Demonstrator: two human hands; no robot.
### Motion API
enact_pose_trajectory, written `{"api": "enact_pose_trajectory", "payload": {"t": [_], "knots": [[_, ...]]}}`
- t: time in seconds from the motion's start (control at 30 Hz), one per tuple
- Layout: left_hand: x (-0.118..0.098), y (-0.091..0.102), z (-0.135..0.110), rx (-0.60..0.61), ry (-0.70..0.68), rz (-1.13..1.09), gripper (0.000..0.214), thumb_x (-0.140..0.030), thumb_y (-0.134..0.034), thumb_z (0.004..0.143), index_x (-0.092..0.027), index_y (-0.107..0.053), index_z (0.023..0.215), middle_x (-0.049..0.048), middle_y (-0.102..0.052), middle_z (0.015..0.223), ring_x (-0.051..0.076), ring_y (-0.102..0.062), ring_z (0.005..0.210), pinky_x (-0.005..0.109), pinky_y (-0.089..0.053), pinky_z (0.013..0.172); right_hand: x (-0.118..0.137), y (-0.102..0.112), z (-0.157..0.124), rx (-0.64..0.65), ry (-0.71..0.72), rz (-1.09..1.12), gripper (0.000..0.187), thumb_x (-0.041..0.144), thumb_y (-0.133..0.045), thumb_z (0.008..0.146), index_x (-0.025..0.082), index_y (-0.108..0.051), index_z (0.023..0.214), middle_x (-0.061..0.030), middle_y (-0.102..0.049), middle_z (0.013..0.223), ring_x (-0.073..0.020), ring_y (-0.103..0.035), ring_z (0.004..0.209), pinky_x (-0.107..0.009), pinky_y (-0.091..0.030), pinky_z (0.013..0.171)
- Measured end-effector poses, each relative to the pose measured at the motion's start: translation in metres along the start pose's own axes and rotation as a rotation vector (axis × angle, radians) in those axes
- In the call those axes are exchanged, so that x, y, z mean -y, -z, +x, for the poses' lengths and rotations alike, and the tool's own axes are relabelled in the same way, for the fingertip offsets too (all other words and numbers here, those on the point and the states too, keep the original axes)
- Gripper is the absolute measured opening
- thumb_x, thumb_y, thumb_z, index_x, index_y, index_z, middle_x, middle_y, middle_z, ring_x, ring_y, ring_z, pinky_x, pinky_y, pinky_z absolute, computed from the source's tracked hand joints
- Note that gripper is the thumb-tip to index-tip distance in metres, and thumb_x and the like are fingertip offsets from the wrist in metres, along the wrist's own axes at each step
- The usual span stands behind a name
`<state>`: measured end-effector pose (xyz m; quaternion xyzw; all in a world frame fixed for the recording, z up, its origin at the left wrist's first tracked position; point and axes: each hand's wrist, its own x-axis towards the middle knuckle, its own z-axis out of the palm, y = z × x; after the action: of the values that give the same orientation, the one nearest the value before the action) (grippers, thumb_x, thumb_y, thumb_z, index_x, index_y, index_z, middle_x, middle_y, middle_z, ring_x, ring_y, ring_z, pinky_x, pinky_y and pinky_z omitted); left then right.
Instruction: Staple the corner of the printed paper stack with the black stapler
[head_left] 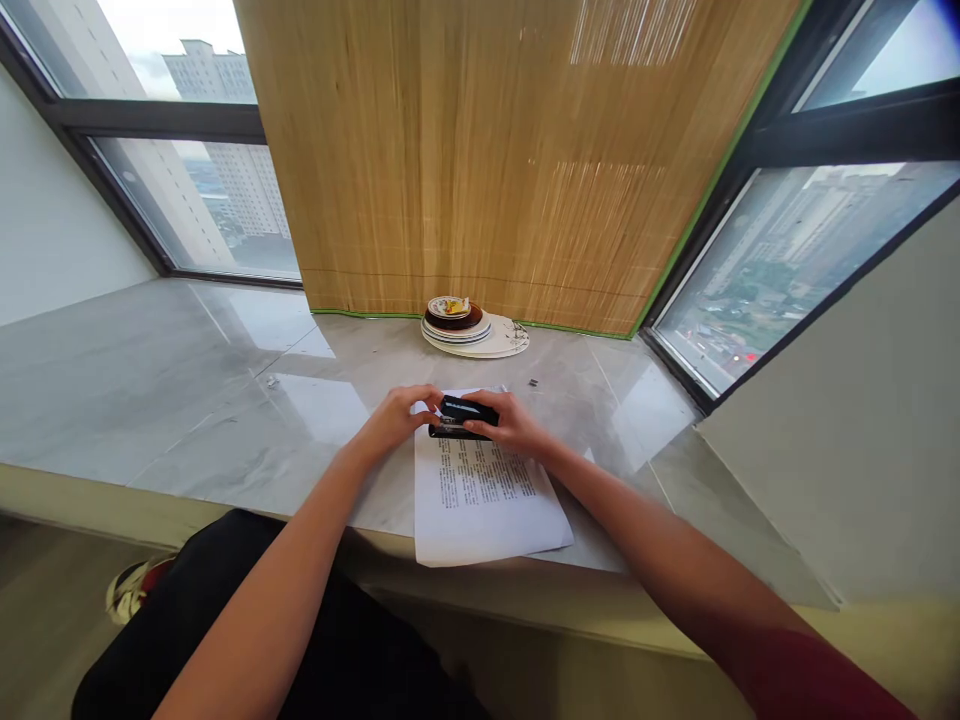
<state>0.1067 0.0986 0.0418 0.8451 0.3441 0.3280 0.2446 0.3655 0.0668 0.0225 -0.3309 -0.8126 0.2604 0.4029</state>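
A black stapler (469,409) lies over the upper part of some printed paper sheets (480,520), its jaw pointing left. My right hand (511,424) grips the stapler's right end, thumb below and fingers above. At the stapler's left end, my left hand (409,412) has thumb and fingers bent together around the tip. Whether it pinches the stapler itself or a small part there is too small to tell. The sheets rest on a grey marble sill, their lower edge hanging slightly past its front.
Behind the paper, a stack of plates and round mats (469,335) stands against a bamboo blind (465,180). Small dark bits (533,382), perhaps staples, lie right of the paper. A small clear item (271,381) sits on the left of the marble sill (225,440). Windows flank both sides.
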Motion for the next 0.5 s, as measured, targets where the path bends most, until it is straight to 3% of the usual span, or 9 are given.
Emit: {"api": "enact_pose_trajectory", "payload": {"t": [0.17,0.23,0.3,0.4,0.5], "knots": [[-0.004,0.006,-0.001,-0.107,0.02,0.087,0.015,-0.023,-0.07,0.085,-0.021,-0.072,0.099,0.002,-0.077,0.098,0.021,-0.07,0.095,0.033,-0.053,0.094,0.003,-0.002,-0.001,-0.053,-0.029,0.047,0.04,0.042,-0.075,0.092,0.02,-0.073,0.125,-0.0084,-0.079,0.118,-0.0262,-0.075,0.104,-0.039,-0.057,0.095],[-0.007,0.005,-0.002,-0.196,0.025,0.125,0.015,-0.021,-0.06,0.091,-0.021,-0.072,0.099,0.0038,-0.077,0.1,0.021,-0.071,0.098,0.034,-0.054,0.095,0.004,0.002,0.0,-0.139,-0.056,0.067,0.038,0.04,-0.075,0.091,0.02,-0.073,0.124,-0.008,-0.08,0.116,-0.0265,-0.075,0.104,-0.039,-0.057,0.096],[-0.009,-0.001,-0.005,-0.196,0.008,0.137,0.024,-0.015,-0.05,0.093,-0.02,-0.073,0.098,0.0059,-0.079,0.105,0.021,-0.072,0.103,0.035,-0.054,0.099,0.006,0.013,0.001,-0.234,-0.1,0.064,0.036,0.038,-0.075,0.091,0.02,-0.074,0.122,-0.0073,-0.08,0.114,-0.0268,-0.075,0.104,-0.04,-0.058,0.096],[-0.008,-0.014,-0.009,0.063,-0.074,0.18,0.029,-0.02,-0.053,0.097,-0.021,-0.074,0.117,0.0082,-0.075,0.13,0.024,-0.068,0.124,0.039,-0.048,0.114,0.008,0.039,-0.002,-0.299,-0.162,-0.005,0.034,0.035,-0.077,0.088,0.02,-0.076,0.119,-0.007,-0.081,0.11,-0.0275,-0.075,0.101,-0.043,-0.058,0.095],[-0.004,-0.02,-0.013,0.277,-0.105,0.267,0.046,-0.038,-0.069,0.095,-0.027,-0.067,0.14,0.0095,-0.06,0.155,0.031,-0.055,0.144,0.047,-0.039,0.124,0.007,0.075,-0.013,-0.202,-0.216,-0.124,0.032,0.035,-0.08,0.086,0.021,-0.079,0.115,-0.0066,-0.082,0.106,-0.0273,-0.076,0.093,-0.043,-0.06,0.088]]}}
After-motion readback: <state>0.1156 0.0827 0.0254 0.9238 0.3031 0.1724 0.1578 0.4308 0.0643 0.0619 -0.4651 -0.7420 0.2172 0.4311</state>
